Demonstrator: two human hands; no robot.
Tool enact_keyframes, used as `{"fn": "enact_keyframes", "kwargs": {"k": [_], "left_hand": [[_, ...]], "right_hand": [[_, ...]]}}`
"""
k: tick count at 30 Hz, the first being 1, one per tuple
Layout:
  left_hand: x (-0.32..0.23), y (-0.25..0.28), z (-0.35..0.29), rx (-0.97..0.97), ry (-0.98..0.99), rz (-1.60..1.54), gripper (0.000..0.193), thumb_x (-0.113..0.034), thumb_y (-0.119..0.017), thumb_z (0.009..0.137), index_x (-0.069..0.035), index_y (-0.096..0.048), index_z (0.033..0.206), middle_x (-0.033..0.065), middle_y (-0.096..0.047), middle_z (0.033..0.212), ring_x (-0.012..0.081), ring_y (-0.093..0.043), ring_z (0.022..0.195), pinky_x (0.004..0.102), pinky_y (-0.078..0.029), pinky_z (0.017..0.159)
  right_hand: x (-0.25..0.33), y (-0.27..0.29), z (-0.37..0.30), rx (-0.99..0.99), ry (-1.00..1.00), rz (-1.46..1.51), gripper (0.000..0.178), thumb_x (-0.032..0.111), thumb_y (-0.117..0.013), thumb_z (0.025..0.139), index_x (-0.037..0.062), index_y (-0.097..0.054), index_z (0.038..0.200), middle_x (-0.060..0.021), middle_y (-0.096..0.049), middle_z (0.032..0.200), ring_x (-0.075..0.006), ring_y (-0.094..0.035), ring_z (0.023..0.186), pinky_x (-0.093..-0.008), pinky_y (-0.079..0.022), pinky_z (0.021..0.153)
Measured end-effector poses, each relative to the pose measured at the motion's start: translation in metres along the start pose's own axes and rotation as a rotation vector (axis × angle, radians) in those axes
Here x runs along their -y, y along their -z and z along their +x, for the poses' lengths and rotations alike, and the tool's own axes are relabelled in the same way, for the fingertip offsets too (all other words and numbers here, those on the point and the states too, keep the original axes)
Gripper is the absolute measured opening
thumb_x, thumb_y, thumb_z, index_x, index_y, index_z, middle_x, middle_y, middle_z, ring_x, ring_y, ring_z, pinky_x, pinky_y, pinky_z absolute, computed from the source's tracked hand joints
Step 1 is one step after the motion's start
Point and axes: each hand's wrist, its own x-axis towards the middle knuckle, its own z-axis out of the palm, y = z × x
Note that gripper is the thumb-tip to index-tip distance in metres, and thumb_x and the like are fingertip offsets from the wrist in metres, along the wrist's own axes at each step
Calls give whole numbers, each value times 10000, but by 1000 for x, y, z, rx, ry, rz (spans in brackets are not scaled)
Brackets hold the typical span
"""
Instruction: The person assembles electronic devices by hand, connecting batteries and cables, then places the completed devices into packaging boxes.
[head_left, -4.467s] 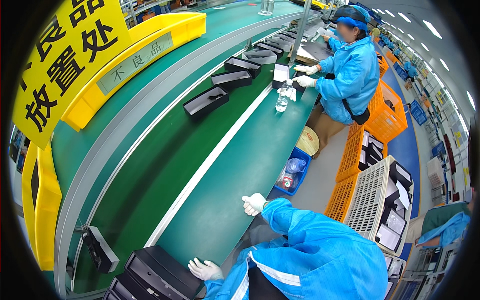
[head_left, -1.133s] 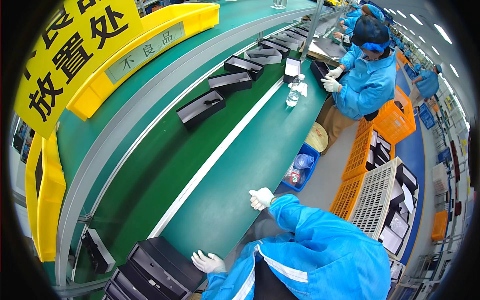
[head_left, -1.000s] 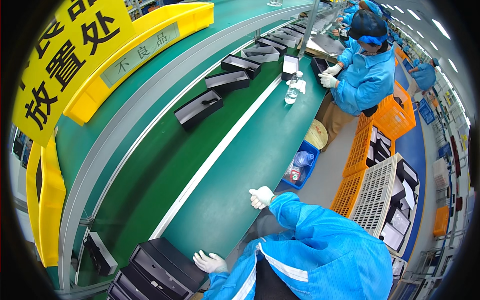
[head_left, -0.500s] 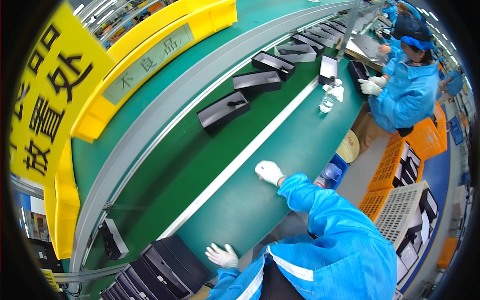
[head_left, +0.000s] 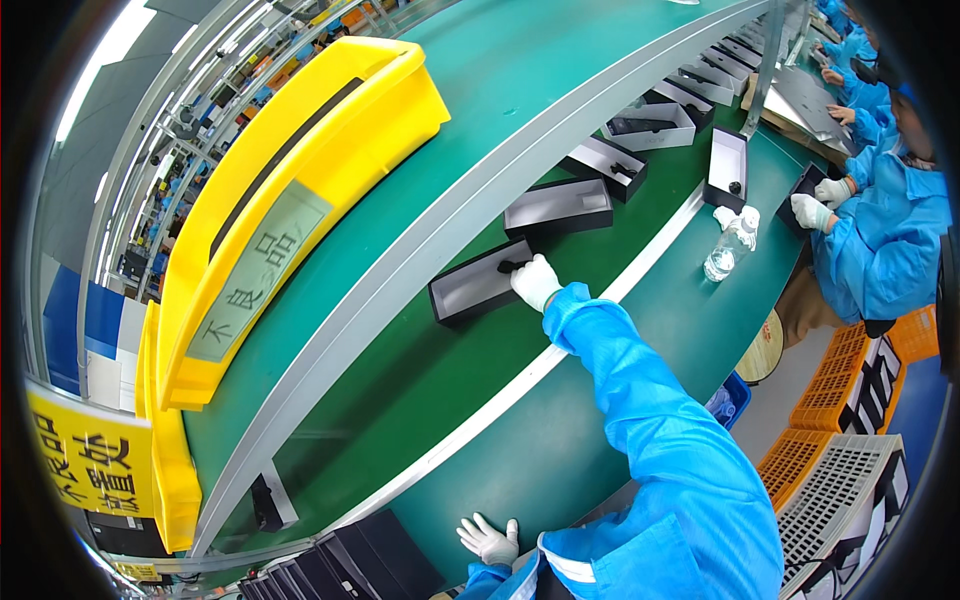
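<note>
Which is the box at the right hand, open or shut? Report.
Open: the black box is uncovered, its pale inside showing.

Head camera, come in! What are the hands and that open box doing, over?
Right hand at right end of open black box, grip unclear. Left hand spread on teal worktop. Second open box close beyond.

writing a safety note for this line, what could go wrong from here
The right hand is at the end of an open black box, so a hasty tug might fling out the dark item there. The left hand is close to the row of dark boxes; a sideways sweep could shift them. A bump might topple the clear bottle.
</note>
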Motion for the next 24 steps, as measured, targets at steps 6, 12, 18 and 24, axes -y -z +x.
{"fn": "enact_keyframes", "kwargs": {"k": [6, 12, 18, 24], "left_hand": [[-5, -4, 2, -19, -61, 44, 964, -618, -579, 801, 47, -270, 1428, 341, -200, 1474, 548, -133, 1374, 614, -119, 1117], [-2, -6, -11, -39, 1, 77, 957, -613, -567, 807, 48, -264, 1429, 334, -213, 1472, 538, -145, 1378, 611, -124, 1118], [-18, 4, -1, 43, 87, 82, 933, -569, -550, 838, 67, -225, 1438, 342, -208, 1471, 539, -148, 1374, 606, -137, 1118], [-28, 5, 1, 21, 161, 82, 908, -553, -533, 865, 65, -211, 1446, 341, -190, 1481, 525, -150, 1378, 587, -163, 1118]], "right_hand": [[-48, -40, -48, 222, -326, 200, 225, 247, -600, 817, 90, -742, 892, -66, -713, 895, -221, -660, 861, -390, -430, 817], [-99, 54, -21, -81, -360, 170, 324, 387, -672, 794, 99, -618, 932, -87, -610, 914, -260, -581, 940, -407, -429, 858], [-130, -10, 10, 169, -228, 44, 155, 143, -615, 798, 123, -730, 899, -83, -693, 973, -266, -666, 959, -399, -540, 770], [-84, 48, -90, 130, -300, 260, 162, 125, -588, 790, 92, -689, 913, -123, -667, 888, -275, -660, 878, -393, -537, 726]]}}
